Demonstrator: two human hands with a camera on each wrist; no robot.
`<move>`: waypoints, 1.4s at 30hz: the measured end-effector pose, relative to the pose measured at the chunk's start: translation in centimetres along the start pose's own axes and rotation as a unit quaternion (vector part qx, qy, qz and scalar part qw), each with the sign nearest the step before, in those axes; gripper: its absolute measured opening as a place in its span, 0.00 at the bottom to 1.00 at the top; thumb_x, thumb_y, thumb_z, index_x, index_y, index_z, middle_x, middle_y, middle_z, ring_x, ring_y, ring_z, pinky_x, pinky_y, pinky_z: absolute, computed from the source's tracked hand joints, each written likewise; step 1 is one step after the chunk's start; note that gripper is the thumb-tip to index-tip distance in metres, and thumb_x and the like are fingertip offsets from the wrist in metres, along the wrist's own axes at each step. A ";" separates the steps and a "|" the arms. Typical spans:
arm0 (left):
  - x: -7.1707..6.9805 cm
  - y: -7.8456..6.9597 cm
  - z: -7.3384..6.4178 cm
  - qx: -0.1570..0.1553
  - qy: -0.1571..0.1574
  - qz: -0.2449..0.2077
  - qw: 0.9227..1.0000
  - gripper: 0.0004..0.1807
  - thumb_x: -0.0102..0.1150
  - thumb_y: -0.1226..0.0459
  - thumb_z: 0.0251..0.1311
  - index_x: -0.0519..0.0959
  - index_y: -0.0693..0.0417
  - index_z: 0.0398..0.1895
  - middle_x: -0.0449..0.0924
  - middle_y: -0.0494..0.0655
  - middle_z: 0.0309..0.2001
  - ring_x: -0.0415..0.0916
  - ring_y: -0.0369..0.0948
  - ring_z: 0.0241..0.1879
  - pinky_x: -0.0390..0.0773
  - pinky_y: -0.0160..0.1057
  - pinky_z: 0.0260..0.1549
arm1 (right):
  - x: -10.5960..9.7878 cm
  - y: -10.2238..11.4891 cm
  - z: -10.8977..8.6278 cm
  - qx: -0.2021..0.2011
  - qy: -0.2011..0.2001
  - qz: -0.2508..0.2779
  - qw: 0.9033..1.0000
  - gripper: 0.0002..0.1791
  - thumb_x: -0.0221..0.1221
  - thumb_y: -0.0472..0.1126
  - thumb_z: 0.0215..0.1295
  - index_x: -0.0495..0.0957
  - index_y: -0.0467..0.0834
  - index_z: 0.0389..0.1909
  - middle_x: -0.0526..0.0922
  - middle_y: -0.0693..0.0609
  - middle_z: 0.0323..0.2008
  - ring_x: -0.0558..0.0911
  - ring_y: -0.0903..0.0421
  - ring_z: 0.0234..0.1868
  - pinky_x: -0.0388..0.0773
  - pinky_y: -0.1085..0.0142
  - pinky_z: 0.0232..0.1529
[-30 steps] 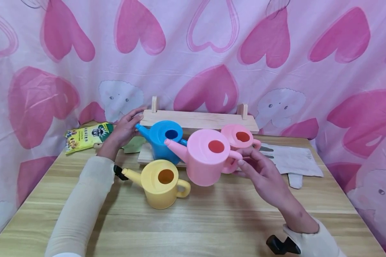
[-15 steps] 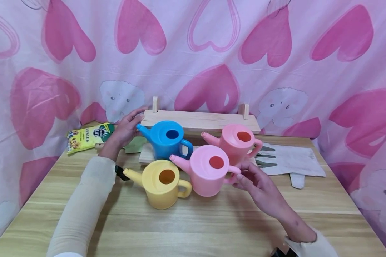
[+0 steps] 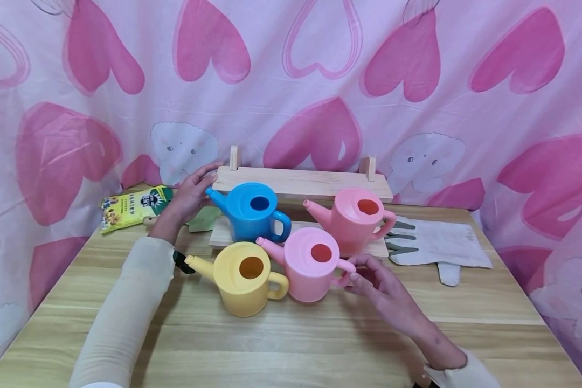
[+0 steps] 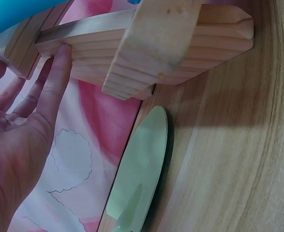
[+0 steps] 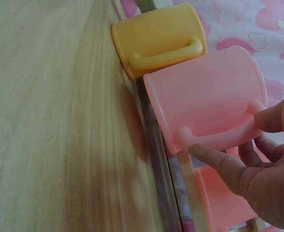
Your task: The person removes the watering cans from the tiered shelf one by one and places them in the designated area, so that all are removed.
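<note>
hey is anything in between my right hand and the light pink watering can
Nothing visible. Your right hand holds the light pink watering can by its handle, and the yellow watering can is on the opposite side.

Head cam: on the person's head, faces forward and down across the counter (image 3: 291,345) to the heart-print curtain (image 3: 252,118); widest view, farthest off. Left wrist cam: close in beside the left hand (image 4: 21,140), picture rolled sideways, counter on its right; faces the wooden shelf (image 4: 219,48) near its end. Right wrist cam: also rolled, counter on its left; close up on the pink watering can (image 5: 204,87) and right hand (image 5: 272,186). Head/left wrist overlap: left hand, shelf. Head/right wrist overlap: right hand, pink and yellow watering can (image 5: 156,36). Wrist views share curtain and counter.
</note>
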State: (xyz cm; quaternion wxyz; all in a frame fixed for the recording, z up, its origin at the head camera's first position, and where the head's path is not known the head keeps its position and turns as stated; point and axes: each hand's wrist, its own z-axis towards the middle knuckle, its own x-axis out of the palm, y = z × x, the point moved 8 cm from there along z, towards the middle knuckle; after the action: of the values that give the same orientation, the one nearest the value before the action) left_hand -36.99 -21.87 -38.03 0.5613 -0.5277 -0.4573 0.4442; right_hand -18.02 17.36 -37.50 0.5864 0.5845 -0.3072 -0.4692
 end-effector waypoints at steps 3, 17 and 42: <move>0.0 0.0 0.0 0.000 0.002 0.000 1.000 0.32 0.50 0.51 0.79 0.59 0.47 0.81 0.63 0.57 0.73 0.80 0.39 0.50 0.85 0.36 0.41 | 0.1 -0.4 0.1 0.016 -0.003 -0.004 1.000 0.15 0.55 0.30 0.77 0.71 0.36 0.60 0.73 0.33 0.55 0.82 0.36 0.52 0.82 0.48 0.50; 0.2 -0.1 0.5 0.004 0.008 -0.006 1.000 0.33 0.51 0.50 0.78 0.59 0.47 0.81 0.63 0.57 0.73 0.80 0.40 0.50 0.85 0.36 0.41 | 0.1 -1.6 0.6 0.038 -0.003 -0.025 0.999 0.12 0.55 0.33 0.78 0.72 0.38 0.58 0.72 0.36 0.56 0.80 0.36 0.54 0.83 0.54 0.52; 0.0 0.2 0.1 -0.001 0.011 0.000 1.000 0.33 0.50 0.49 0.79 0.59 0.46 0.81 0.64 0.55 0.71 0.79 0.40 0.51 0.85 0.36 0.42 | 0.6 -2.5 0.2 0.045 0.032 -0.083 0.995 0.13 0.55 0.39 0.80 0.72 0.43 0.60 0.82 0.42 0.50 0.80 0.44 0.56 0.79 0.63 0.57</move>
State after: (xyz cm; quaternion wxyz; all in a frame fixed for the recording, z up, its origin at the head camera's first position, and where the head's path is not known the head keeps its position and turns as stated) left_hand -37.09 -21.88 -38.25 0.5660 -0.5328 -0.4517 0.4379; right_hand -18.44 17.07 -39.99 0.5285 0.6483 -0.2597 -0.4827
